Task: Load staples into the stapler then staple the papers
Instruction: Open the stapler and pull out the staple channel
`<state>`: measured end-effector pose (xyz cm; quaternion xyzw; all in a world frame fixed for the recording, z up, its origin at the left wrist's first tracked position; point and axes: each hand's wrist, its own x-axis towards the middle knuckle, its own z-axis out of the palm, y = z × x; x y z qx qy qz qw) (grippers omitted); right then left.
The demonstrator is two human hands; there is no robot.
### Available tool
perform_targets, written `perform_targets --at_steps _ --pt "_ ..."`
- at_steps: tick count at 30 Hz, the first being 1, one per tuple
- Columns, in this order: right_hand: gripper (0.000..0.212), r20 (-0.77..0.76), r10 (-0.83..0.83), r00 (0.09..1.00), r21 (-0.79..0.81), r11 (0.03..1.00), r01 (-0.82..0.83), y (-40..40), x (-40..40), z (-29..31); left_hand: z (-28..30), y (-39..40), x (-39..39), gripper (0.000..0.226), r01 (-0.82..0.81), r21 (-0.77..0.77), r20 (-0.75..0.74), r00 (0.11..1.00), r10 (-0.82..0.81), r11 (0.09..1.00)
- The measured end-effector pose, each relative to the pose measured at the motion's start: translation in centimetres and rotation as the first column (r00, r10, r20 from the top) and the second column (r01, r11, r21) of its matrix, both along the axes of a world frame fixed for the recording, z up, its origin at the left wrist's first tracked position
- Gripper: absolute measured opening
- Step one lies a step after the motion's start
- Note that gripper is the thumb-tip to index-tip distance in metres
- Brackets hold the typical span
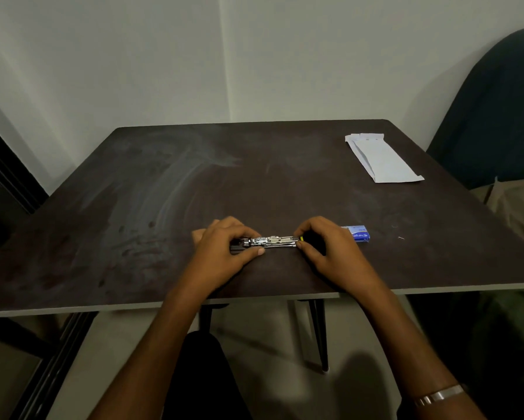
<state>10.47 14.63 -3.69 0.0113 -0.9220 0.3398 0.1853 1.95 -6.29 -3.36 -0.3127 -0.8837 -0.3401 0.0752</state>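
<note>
A stapler (271, 241) lies flat on the dark table (194, 183) near its front edge, swung open so its shiny metal staple channel shows. My left hand (224, 253) grips the stapler's black left end. The right end, where a bit of yellow shows, is pinched by my right hand (327, 250). A small blue staple box (359, 233) lies just right of my right hand. The folded white papers (382, 159) rest at the far right of the table, well away from both hands.
A dark chair back (497, 110) stands beyond the table's right edge. A white wall runs behind the table. Tiny staple bits (401, 237) lie right of the box. Black table legs (319, 334) show below the front edge.
</note>
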Motion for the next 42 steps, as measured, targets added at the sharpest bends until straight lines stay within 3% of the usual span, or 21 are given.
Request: perform_targets --at_steps 11,24,28,36,42 --pt "0.008 -0.065 0.04 0.997 0.037 0.999 -0.038 -0.2 -0.3 -0.3 -1.0 0.2 -0.4 0.022 -0.029 0.025 -0.031 0.999 0.03 0.999" --pt "0.015 -0.015 0.074 0.997 -0.053 0.996 -0.075 -1.4 -1.0 -0.2 -0.9 0.3 -0.4 0.012 -0.038 0.029 -0.04 0.998 0.039 0.999" --pt "0.022 -0.063 0.089 0.994 -0.105 0.99 -0.095 -1.8 -1.0 0.0 -0.9 0.3 -0.4 0.012 -0.034 0.045 -0.03 0.999 0.036 0.998" --pt "0.027 -0.104 0.103 0.989 -0.049 0.993 -0.109 -2.8 -1.3 0.7 -0.9 0.4 -0.4 0.015 -0.04 0.045 -0.035 0.999 0.041 0.998" --pt "0.03 -0.065 0.191 0.98 0.032 0.981 -0.189 -4.5 -2.1 1.0 -1.3 0.3 -0.6 0.034 -0.042 0.025 -0.052 0.998 0.044 0.999"
